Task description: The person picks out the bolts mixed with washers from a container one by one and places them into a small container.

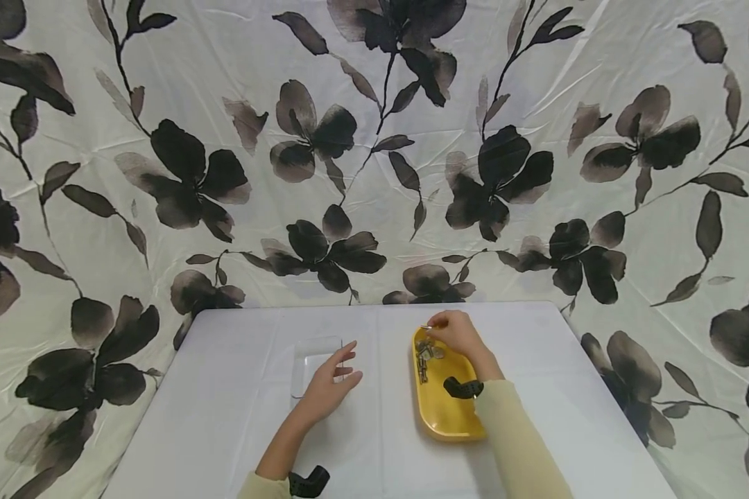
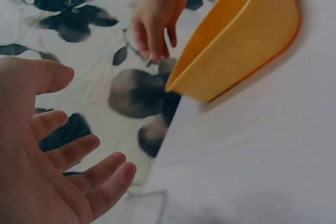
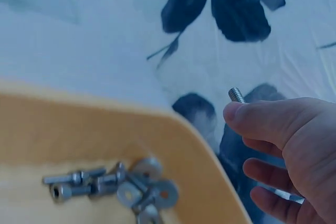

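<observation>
My left hand (image 1: 327,388) hovers with fingers spread loose over a clear tray (image 1: 315,360) on the white tabletop (image 1: 225,388). To its right, my right hand (image 1: 455,333) pinches a small bolt (image 3: 236,95) above the far end of the yellow tray (image 1: 443,416), where more bolts and washers (image 3: 113,184) lie heaped.

Left hand (image 1: 327,388): palm open, fingers spread and relaxed, forearm extended forward. Right hand (image 1: 458,333): fingers curled, fingertips pinched, wrist strapped.

yellow oval plastic tray (image 1: 444,419) sits right of clear flat plastic tray (image 1: 306,360) on white table (image 1: 225,388). small metal bolts and washers (image 1: 424,357) lie in the yellow tray's far end.
</observation>
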Action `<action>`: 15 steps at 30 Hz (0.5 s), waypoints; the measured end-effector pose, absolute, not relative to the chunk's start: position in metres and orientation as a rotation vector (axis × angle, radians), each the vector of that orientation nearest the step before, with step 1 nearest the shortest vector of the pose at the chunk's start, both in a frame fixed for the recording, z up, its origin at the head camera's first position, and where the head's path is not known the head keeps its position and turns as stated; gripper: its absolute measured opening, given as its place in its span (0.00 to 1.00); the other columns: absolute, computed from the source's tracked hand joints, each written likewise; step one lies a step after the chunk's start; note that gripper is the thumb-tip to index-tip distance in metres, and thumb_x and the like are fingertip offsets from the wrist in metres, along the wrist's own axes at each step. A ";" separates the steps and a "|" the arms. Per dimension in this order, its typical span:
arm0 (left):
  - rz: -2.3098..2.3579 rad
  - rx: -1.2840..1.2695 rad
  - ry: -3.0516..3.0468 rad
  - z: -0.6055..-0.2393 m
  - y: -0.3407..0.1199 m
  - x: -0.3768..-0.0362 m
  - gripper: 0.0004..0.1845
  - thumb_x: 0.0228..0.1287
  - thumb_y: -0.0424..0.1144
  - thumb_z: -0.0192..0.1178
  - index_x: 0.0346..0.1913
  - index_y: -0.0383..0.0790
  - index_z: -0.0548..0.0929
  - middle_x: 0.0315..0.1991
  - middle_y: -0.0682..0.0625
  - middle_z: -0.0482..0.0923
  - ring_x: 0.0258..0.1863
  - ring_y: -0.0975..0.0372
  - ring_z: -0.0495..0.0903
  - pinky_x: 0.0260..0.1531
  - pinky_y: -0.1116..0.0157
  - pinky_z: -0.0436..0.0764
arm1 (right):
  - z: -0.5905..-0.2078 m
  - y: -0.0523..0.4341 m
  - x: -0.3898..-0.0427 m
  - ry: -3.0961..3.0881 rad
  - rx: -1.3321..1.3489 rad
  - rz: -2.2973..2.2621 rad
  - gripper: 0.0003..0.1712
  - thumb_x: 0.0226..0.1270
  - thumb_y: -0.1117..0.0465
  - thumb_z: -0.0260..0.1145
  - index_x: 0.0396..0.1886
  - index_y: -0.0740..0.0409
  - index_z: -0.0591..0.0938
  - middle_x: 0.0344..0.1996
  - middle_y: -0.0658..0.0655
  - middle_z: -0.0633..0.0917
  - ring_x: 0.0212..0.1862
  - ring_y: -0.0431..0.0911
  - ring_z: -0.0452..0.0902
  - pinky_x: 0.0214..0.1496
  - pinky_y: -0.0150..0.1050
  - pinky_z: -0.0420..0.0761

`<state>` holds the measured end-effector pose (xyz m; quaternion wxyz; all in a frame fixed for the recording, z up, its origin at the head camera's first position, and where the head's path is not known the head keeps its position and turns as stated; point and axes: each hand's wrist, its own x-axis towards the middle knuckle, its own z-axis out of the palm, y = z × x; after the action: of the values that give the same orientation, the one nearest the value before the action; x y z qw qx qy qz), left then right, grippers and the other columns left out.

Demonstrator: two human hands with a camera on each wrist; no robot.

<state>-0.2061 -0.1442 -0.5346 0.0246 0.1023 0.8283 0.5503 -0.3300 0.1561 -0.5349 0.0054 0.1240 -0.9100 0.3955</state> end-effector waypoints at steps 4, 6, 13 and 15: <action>1.606 0.246 2.706 -0.525 -0.170 -0.208 0.31 0.68 0.40 0.61 0.72 0.48 0.65 0.66 0.43 0.67 0.60 0.44 0.72 0.52 0.50 0.79 | -0.527 0.144 -0.330 -2.829 0.441 1.239 0.06 0.59 0.62 0.73 0.35 0.57 0.88 0.34 0.51 0.85 0.41 0.47 0.78 0.46 0.44 0.81; 1.564 0.216 2.763 -0.522 -0.182 -0.210 0.30 0.69 0.40 0.60 0.72 0.46 0.65 0.67 0.41 0.66 0.60 0.43 0.71 0.52 0.49 0.79 | -0.525 0.136 -0.332 -2.807 0.474 1.228 0.06 0.58 0.61 0.74 0.35 0.56 0.88 0.34 0.51 0.85 0.42 0.48 0.79 0.47 0.45 0.81; 1.545 0.118 2.803 -0.530 -0.223 -0.219 0.30 0.71 0.41 0.57 0.73 0.43 0.63 0.68 0.37 0.63 0.62 0.39 0.69 0.54 0.45 0.76 | -0.512 0.106 -0.334 -2.767 0.574 1.275 0.06 0.57 0.62 0.75 0.35 0.56 0.88 0.34 0.51 0.85 0.41 0.48 0.80 0.45 0.43 0.82; 1.544 0.062 2.809 -0.535 -0.230 -0.221 0.29 0.71 0.40 0.56 0.73 0.43 0.63 0.68 0.37 0.63 0.62 0.39 0.68 0.54 0.43 0.74 | -0.510 0.098 -0.335 -2.767 0.603 1.280 0.06 0.57 0.62 0.74 0.35 0.56 0.88 0.33 0.50 0.85 0.41 0.48 0.79 0.45 0.43 0.82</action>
<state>-0.2206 -0.2301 -0.5352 -0.0322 0.0194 0.8757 0.4814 -0.3351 0.0982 -0.5102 0.0169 0.1939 -0.8903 0.4118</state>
